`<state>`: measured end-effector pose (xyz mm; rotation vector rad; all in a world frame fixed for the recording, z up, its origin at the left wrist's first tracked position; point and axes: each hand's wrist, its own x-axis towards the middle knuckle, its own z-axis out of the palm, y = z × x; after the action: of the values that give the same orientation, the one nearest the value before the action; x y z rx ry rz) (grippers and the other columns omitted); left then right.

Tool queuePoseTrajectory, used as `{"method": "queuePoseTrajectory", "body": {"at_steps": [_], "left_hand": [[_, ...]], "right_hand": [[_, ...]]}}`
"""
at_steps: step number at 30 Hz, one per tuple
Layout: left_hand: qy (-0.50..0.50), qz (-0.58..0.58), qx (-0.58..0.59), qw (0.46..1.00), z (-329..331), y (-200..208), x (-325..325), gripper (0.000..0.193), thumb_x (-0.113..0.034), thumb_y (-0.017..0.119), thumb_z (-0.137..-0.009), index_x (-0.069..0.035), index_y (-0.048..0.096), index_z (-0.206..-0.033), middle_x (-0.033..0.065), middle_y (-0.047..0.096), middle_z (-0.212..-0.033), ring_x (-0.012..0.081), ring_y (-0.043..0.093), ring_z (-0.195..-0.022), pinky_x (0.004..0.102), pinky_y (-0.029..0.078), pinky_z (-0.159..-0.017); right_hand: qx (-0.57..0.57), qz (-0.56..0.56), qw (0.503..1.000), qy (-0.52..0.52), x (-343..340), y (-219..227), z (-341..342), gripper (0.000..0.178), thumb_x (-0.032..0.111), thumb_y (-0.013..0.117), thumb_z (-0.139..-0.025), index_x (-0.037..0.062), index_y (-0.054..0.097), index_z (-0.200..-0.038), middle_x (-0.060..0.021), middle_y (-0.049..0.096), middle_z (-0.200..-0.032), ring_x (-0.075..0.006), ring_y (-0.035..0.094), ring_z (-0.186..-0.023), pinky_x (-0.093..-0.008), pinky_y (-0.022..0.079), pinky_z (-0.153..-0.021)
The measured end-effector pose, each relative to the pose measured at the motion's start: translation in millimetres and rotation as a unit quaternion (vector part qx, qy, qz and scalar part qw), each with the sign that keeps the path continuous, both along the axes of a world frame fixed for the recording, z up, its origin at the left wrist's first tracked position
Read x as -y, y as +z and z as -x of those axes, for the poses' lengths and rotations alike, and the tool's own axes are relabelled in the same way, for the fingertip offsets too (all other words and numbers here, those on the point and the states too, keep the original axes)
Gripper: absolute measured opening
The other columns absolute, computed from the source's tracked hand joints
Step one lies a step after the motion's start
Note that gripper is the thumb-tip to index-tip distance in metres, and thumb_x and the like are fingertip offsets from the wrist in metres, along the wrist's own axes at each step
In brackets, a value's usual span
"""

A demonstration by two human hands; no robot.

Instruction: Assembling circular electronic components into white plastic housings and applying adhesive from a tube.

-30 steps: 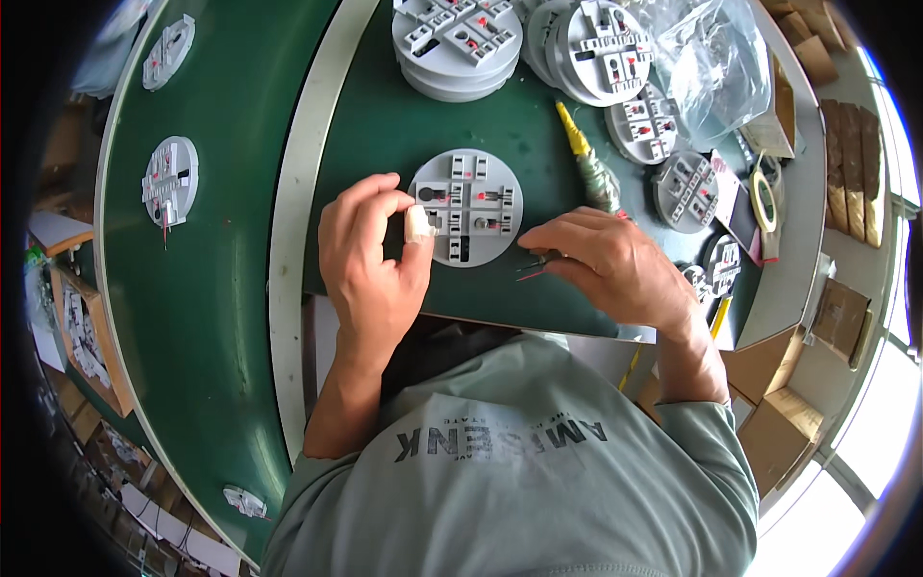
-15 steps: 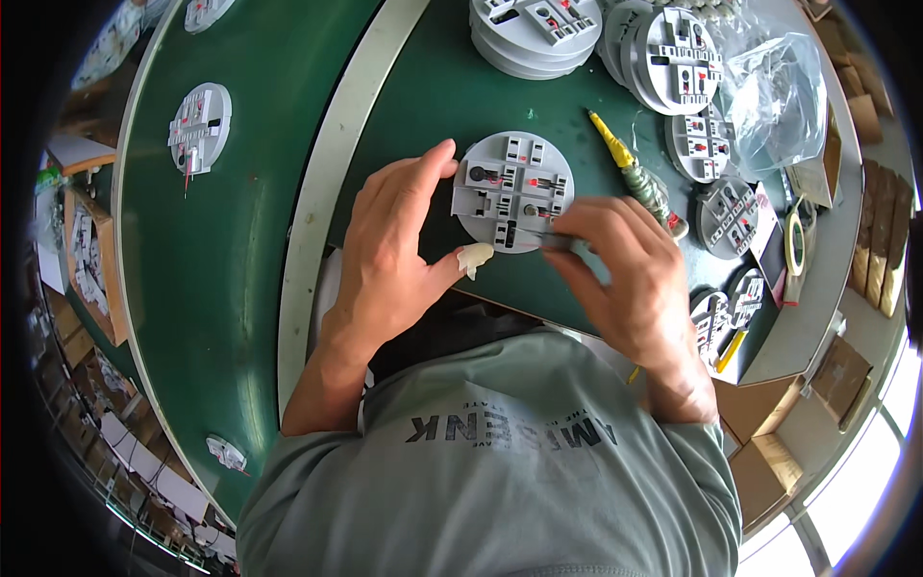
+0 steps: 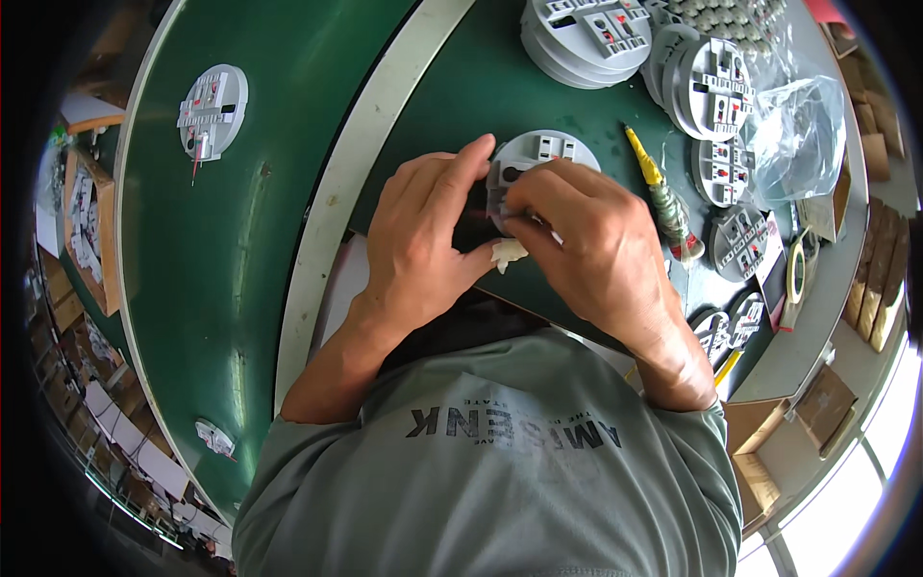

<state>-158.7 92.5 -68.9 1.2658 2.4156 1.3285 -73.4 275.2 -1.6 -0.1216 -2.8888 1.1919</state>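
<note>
A round light-grey plastic base [image 3: 569, 146] with raised clips, dark parts and slots lies on the green bench in front of me. My left hand [image 3: 420, 221] is at its left side, fingers stretched and apart. The index fingertip is by the upper left edge, and the thumb, with a pale torn wrap [image 3: 507, 254] on it, is at the lower edge. Over the base, my right hand [image 3: 591, 231] is closed in a pinch and covers its lower right part. The slim metal tweezers seen in it before are hidden by the fingers now.
Stacked grey bases [image 3: 582, 43] stand at the back, with more leaning bases [image 3: 716, 91] beside them. A yellow-tipped tool with a wrapped handle [image 3: 663, 192] lies to the right, near a clear plastic bag [image 3: 800, 135]. A green conveyor belt [image 3: 279, 183] runs along the left, carrying a base [image 3: 213, 111].
My right hand has moved up and left over the base, covering much of it and the tweezers. My left hand keeps its place at the base's edge. The whole view has shifted slightly.
</note>
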Motion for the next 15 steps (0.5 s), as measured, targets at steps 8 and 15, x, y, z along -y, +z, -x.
{"method": "queuePoseTrajectory", "body": {"at_steps": [8,15], "left_hand": [[0.019,0.023,-0.044,0.999,2.8,-3.3,-10.4,0.093,-0.015,0.097,-0.066,-0.008,0.062,-0.152,0.0031,0.074,-0.117,0.0265,0.069,-0.113,0.0419,0.052,-0.096],[0.009,0.025,-0.027,0.999,9.4,-0.2,-8.6,0.09,-0.019,0.098,-0.066,-0.008,0.064,-0.148,0.0004,0.075,-0.114,0.0256,0.069,-0.114,0.0416,0.052,-0.096]], "right_hand": [[-0.04,-0.02,0.996,0.071,-5.9,2.2,16.0,0.02,-0.001,0.08,-0.085,0.0023,0.071,-0.102,-0.0135,0.071,-0.102,-0.0347,0.072,-0.092,-0.0439,0.058,-0.08],[-0.022,-0.083,0.996,-0.006,-9.4,19.7,8.0,0.026,0.001,0.083,-0.085,0.0028,0.072,-0.109,-0.0131,0.071,-0.11,-0.0349,0.072,-0.098,-0.0438,0.059,-0.083]]}}
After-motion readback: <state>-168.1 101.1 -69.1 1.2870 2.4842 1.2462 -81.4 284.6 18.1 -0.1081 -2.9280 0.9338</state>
